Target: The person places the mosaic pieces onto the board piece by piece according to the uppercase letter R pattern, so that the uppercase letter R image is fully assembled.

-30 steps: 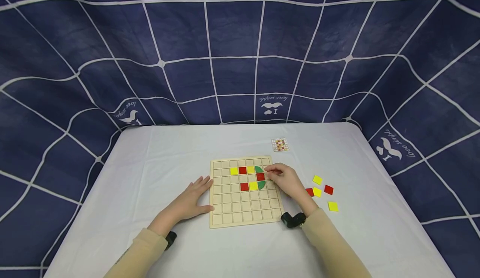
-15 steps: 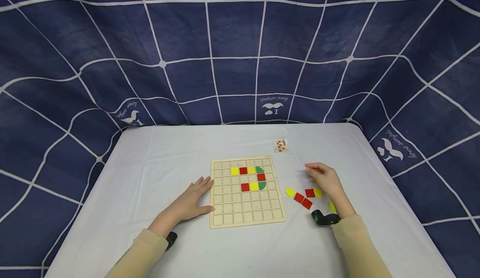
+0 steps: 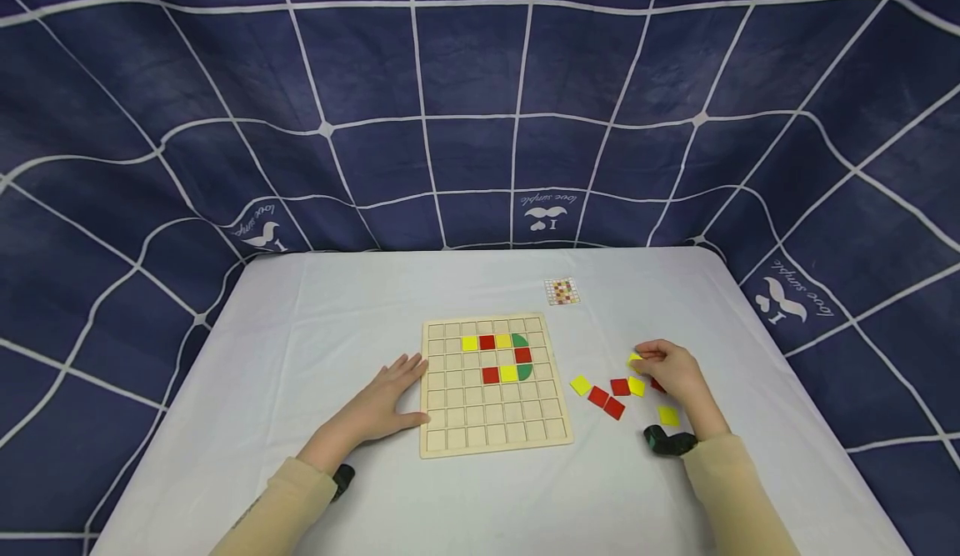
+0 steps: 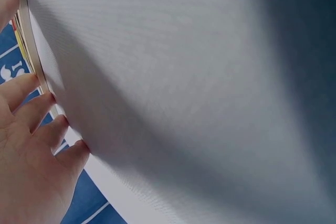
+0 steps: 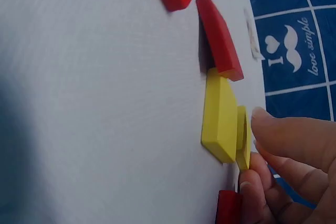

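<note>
A square wooden grid board (image 3: 457, 423) lies on the table, with red, yellow and green tiles in several cells. My left hand (image 3: 386, 398) rests at the board's left edge, fingers spread and fingertips against the rim; the left wrist view shows the fingers (image 4: 44, 108) along that wooden edge. My right hand (image 3: 671, 370) is to the right of the board, among loose square tiles. Its thumb and fingers pinch a yellow tile (image 5: 242, 137) at the edges. Another yellow tile (image 5: 218, 119) lies just in front of that one. Part of a red tile (image 3: 657, 385) is hidden beneath the right hand.
Between board and right hand lie loose red tiles (image 3: 614, 408) and a yellow tile (image 3: 581, 385). One more yellow tile (image 3: 668, 416) lies near the right wrist. A small printed pattern card (image 3: 562, 291) is behind the board. Dark blue curtains (image 3: 465, 156) surround the white table.
My right hand has gone from the board's upper right out to the loose tiles, then lowered onto a yellow one. The left hand and the tiles on the board stay put.
</note>
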Demonstrator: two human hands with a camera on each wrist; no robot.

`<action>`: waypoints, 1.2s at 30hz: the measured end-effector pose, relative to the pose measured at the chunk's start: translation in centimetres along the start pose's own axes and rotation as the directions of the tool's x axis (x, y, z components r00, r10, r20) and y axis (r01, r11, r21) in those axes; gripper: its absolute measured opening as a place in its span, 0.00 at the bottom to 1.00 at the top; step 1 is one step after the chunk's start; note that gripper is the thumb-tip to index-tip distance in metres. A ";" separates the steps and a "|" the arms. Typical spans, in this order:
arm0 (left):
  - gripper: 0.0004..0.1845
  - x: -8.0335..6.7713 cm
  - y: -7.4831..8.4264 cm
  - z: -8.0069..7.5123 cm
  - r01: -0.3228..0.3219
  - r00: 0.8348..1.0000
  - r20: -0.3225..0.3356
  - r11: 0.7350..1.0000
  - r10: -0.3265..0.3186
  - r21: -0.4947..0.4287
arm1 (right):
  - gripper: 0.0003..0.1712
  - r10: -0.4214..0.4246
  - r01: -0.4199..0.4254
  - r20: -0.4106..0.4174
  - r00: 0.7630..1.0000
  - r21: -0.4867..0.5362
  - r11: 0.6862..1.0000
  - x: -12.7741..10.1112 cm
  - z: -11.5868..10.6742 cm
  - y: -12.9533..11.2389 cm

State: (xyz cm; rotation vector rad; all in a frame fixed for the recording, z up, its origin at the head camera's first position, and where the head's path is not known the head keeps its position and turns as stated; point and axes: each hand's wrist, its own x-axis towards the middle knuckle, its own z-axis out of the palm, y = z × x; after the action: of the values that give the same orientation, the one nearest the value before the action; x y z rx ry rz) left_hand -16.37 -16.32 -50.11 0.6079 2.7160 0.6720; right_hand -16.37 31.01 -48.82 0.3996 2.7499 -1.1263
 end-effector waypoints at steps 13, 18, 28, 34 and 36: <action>0.48 0.0 0.1 0.0 0.008 1.000 0.005 1.000 -0.008 -0.012 | 0.18 0.031 -0.030 0.010 0.999 -0.076 0.997 -0.1 0.4 -0.3; 0.48 0.0 0.1 0.0 0.009 1.000 0.010 1.000 -0.009 -0.015 | 0.18 -0.002 0.001 -0.014 1.000 -0.065 0.998 -0.1 0.5 -0.6; 0.47 0.1 0.2 -0.1 0.012 1.000 0.014 1.000 -0.012 -0.003 | 0.21 -0.028 0.028 0.002 1.000 0.172 0.985 -0.1 2.6 -4.0; 0.47 0.1 0.2 0.0 0.020 1.000 0.015 1.000 -0.020 -0.005 | 0.18 -0.092 0.079 0.050 0.994 0.222 0.972 -0.3 5.0 -6.8; 0.48 0.1 0.2 0.0 0.024 1.000 0.014 1.000 -0.023 -0.007 | 0.16 -0.114 0.098 0.058 0.992 0.233 0.968 -0.4 5.8 -7.6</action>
State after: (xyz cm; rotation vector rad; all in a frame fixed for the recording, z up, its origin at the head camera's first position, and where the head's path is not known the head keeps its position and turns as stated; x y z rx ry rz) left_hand -16.43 -16.11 -50.10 0.5761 2.7021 0.6685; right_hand -18.08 21.66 -47.77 0.2342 2.6145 -1.4629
